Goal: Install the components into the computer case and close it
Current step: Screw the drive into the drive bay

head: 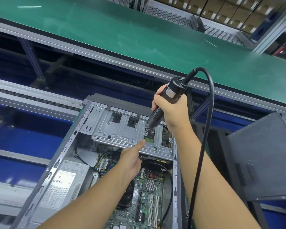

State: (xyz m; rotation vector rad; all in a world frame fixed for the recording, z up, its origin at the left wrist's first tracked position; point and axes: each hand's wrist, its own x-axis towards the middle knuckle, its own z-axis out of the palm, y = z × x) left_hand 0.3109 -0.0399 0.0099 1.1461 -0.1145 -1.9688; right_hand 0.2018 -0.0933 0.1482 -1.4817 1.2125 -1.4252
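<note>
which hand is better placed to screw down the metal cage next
Right: the right hand holds the screwdriver, tip down on the cage. The left hand holds nothing, one finger on the cage.

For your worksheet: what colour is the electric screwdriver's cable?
The cable is black; the head view shows it best.

case (175, 169): drive cage (122, 129) at far end | power supply (64, 182) left | motherboard (153, 187) right | side panel (262, 162) outside, right
</note>
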